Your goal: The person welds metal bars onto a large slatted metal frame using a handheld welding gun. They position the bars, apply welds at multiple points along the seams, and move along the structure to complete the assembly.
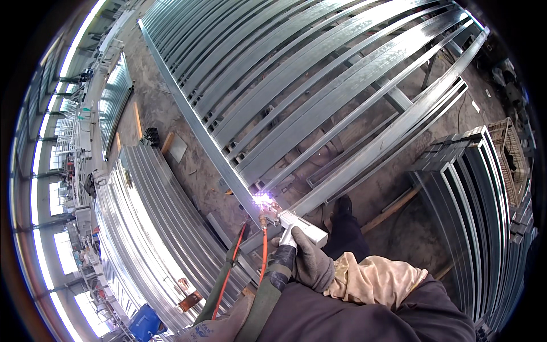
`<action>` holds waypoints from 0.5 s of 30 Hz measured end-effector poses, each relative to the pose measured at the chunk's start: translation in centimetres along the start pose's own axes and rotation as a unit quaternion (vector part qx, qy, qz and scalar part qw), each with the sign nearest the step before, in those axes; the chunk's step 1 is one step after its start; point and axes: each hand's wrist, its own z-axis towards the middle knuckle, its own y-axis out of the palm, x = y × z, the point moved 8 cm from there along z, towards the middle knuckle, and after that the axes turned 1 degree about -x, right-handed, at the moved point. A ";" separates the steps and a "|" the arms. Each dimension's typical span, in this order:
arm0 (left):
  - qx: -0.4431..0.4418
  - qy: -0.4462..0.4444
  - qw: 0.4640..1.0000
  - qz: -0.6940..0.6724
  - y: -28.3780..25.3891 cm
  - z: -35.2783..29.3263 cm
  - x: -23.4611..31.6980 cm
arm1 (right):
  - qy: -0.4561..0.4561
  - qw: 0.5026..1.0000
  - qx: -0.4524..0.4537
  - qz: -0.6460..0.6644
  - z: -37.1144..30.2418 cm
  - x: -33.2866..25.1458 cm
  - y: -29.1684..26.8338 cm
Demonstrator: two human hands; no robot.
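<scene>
My right hand, in a grey glove, is closed round the handle of a welding gun with a white, box-shaped body. The gun's nozzle meets the near corner of a galvanized steel frame, where a bright white-violet arc glows and hides the joint. An orange hose joins the gun near its nozzle, and a dark green sheathed cable trails from its handle. Low in view, what appears to be my gloved left hand lies beside that cable, its fingers hidden.
Long parallel steel bars span the frame. Bundled steel profiles lie at left, near a blue object. Stacked rectangular tubes stand at right beside a crate. A wooden strip lies on the floor near my foot.
</scene>
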 end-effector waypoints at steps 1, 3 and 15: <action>0.011 0.002 1.000 0.000 -0.1 -0.1 0.1 | 0.001 1.000 -0.002 -0.001 0.0 0.0 0.0; 0.032 0.004 0.999 -0.002 -0.1 -0.3 0.0 | 0.003 1.000 -0.004 -0.002 0.1 0.1 -0.1; -0.018 0.042 0.997 0.055 -0.8 -1.3 0.2 | -0.101 0.987 0.020 -0.122 0.2 -2.3 3.6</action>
